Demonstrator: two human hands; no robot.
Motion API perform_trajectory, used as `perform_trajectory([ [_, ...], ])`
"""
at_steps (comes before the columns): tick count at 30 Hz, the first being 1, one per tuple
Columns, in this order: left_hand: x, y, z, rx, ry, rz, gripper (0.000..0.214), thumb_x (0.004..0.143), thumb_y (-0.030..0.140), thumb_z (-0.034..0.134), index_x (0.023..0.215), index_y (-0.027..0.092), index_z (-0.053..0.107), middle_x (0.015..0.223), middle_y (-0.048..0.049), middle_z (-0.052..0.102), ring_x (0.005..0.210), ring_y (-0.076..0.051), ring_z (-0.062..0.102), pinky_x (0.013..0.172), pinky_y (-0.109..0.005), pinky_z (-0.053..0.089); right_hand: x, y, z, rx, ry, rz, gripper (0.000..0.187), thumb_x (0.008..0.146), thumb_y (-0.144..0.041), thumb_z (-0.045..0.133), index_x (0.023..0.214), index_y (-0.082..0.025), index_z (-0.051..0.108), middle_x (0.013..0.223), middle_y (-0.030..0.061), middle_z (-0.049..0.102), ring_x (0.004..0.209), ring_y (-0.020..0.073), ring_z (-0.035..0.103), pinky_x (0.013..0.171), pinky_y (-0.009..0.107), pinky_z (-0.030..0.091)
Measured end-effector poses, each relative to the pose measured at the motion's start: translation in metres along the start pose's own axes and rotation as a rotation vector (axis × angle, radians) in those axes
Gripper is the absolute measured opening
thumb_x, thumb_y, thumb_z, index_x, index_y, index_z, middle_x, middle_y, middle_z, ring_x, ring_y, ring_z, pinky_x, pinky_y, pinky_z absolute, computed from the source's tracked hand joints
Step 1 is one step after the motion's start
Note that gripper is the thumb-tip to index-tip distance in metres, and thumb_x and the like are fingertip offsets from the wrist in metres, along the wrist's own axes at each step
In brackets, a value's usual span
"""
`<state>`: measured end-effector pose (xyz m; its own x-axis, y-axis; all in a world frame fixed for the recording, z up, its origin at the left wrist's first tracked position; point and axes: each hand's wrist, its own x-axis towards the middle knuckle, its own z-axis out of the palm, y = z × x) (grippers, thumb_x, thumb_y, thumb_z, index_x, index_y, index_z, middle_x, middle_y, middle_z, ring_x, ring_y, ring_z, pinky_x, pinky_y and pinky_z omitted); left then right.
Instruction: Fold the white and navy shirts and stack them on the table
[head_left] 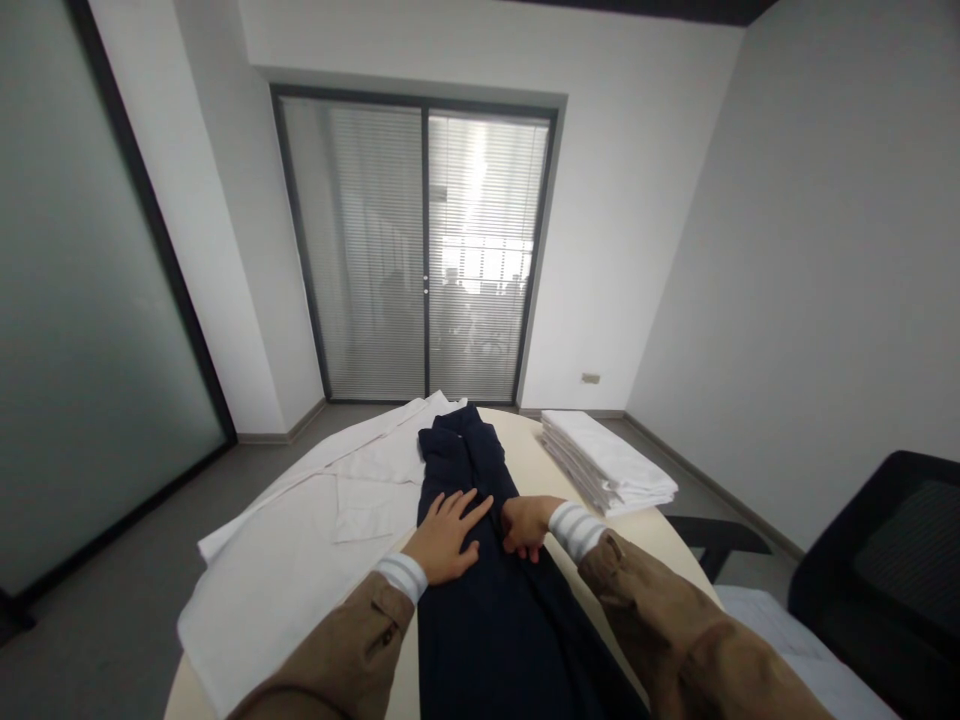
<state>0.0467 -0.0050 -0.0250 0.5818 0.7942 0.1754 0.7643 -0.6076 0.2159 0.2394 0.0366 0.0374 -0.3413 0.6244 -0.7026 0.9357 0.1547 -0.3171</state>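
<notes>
Navy garment (487, 640) and white cloth alike are lying on a cream table (519, 432) with a curved edge, the largest thing in reach. Across its left side a white garment (277, 580) is spreading from the near end to the far, its right edge lying just beside the navy one. Down the middle, the navy garment is running long and narrow from near to far, its far end folded into a lump. Toward the far right, a stack of folded white cloth (604, 458) is standing apart from it. On the navy fabric the left hand (448, 537) is resting palm down, fingers spread apart; the right hand (521, 525) is sitting at the right edge, fingers curled together, and whether they are pinching cloth I cannot tell. Handling this well would mean the left palm staying flat and firm, so the fabric is not slipping, while the right fingers are squaring that edge without dragging up creases. Counting, I am seeing one table, one spread white garment, one navy garment, one stack whose layers I cannot number, and two hands.
</notes>
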Motion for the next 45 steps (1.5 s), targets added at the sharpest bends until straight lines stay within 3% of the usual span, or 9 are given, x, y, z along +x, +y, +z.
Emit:
perform_trajectory([
  [3, 0.001, 0.000, 0.001, 0.008, -0.003, -0.018, 0.072, 0.085, 0.032, 0.052, 0.153, 0.034, 0.026, 0.159, -0.0038, 0.029, 0.144, -0.030, 0.028, 0.117, -0.053, 0.019, -0.008, -0.004, 0.000, -0.012, 0.028, -0.048, 0.019, 0.080, -0.018, 0.058, 0.063, -0.012, 0.059, 0.058, -0.0005, 0.062, 0.045, 0.0107, 0.059, 0.052, 0.023, 0.049],
  [7, 0.001, -0.001, 0.003, 0.020, 0.002, -0.055, 0.066, 0.089, 0.039, 0.047, 0.151, 0.025, 0.033, 0.157, -0.0068, 0.034, 0.144, -0.028, 0.029, 0.117, -0.048, 0.022, -0.018, -0.009, 0.001, 0.027, 0.143, -0.165, 0.020, 0.085, -0.024, 0.051, 0.070, -0.014, 0.059, 0.065, -0.0007, 0.066, 0.051, 0.0092, 0.061, 0.053, 0.019, 0.048],
  [13, 0.002, -0.001, 0.006, 0.031, 0.009, -0.074, 0.064, 0.092, 0.041, 0.043, 0.152, 0.021, 0.033, 0.157, -0.0082, 0.034, 0.144, -0.027, 0.029, 0.117, -0.046, 0.023, -0.026, -0.009, 0.015, -0.038, -0.110, -0.021, 0.025, 0.078, -0.026, 0.063, 0.058, -0.013, 0.059, 0.056, -0.0016, 0.063, 0.045, 0.0096, 0.059, 0.051, 0.020, 0.047],
  [21, 0.004, -0.001, 0.008, 0.025, 0.003, -0.089, 0.062, 0.092, 0.041, 0.043, 0.151, 0.023, 0.034, 0.157, -0.0064, 0.033, 0.145, -0.027, 0.028, 0.117, -0.047, 0.022, -0.019, 0.000, 0.022, 0.141, -0.013, -0.254, 0.013, 0.080, -0.027, 0.062, 0.075, -0.016, 0.065, 0.062, -0.0048, 0.065, 0.047, 0.0070, 0.058, 0.050, 0.017, 0.044],
  [27, 0.004, 0.000, 0.010, 0.048, 0.010, -0.094, 0.061, 0.094, 0.040, 0.040, 0.152, 0.020, 0.032, 0.157, -0.0081, 0.034, 0.144, -0.027, 0.029, 0.117, -0.046, 0.022, -0.021, 0.010, 0.021, 0.122, -0.056, -0.192, 0.039, 0.071, -0.053, 0.073, 0.071, -0.015, 0.064, 0.063, -0.0020, 0.065, 0.048, 0.0098, 0.060, 0.049, 0.020, 0.045],
  [33, 0.004, -0.001, 0.010, 0.035, -0.003, -0.086, 0.061, 0.095, 0.041, 0.039, 0.152, 0.021, 0.031, 0.158, -0.0069, 0.031, 0.145, -0.027, 0.026, 0.118, -0.047, 0.020, -0.037, -0.006, 0.035, -0.035, -0.036, -0.153, 0.022, 0.077, -0.026, 0.062, 0.058, -0.016, 0.059, 0.057, -0.0039, 0.063, 0.047, 0.0084, 0.060, 0.056, 0.019, 0.046],
  [41, 0.005, -0.002, 0.011, 0.024, 0.006, -0.087, 0.060, 0.091, 0.030, 0.043, 0.150, 0.022, 0.034, 0.158, -0.0059, 0.032, 0.146, -0.024, 0.025, 0.119, -0.046, 0.019, -0.016, 0.005, 0.036, 0.260, -0.073, -0.447, 0.019, 0.084, -0.027, 0.054, 0.094, -0.016, 0.067, 0.064, -0.0041, 0.063, 0.047, 0.0072, 0.058, 0.049, 0.017, 0.041],
  [43, 0.005, -0.002, 0.012, 0.024, 0.007, -0.082, 0.059, 0.092, 0.031, 0.043, 0.150, 0.021, 0.035, 0.158, -0.0064, 0.032, 0.146, -0.025, 0.025, 0.119, -0.047, 0.019, -0.009, 0.013, 0.032, 0.251, 0.113, -0.408, 0.021, 0.086, -0.033, 0.057, 0.095, -0.017, 0.067, 0.065, -0.0025, 0.063, 0.049, 0.0093, 0.058, 0.052, 0.020, 0.043],
  [45, 0.005, -0.002, 0.012, 0.028, 0.011, -0.081, 0.060, 0.092, 0.030, 0.043, 0.150, 0.021, 0.035, 0.158, -0.0072, 0.032, 0.146, -0.025, 0.026, 0.119, -0.047, 0.019, -0.003, 0.023, 0.027, 0.196, 0.509, -0.286, 0.025, 0.087, -0.040, 0.058, 0.091, -0.017, 0.066, 0.072, 0.0020, 0.066, 0.059, 0.0135, 0.063, 0.059, 0.024, 0.045],
])
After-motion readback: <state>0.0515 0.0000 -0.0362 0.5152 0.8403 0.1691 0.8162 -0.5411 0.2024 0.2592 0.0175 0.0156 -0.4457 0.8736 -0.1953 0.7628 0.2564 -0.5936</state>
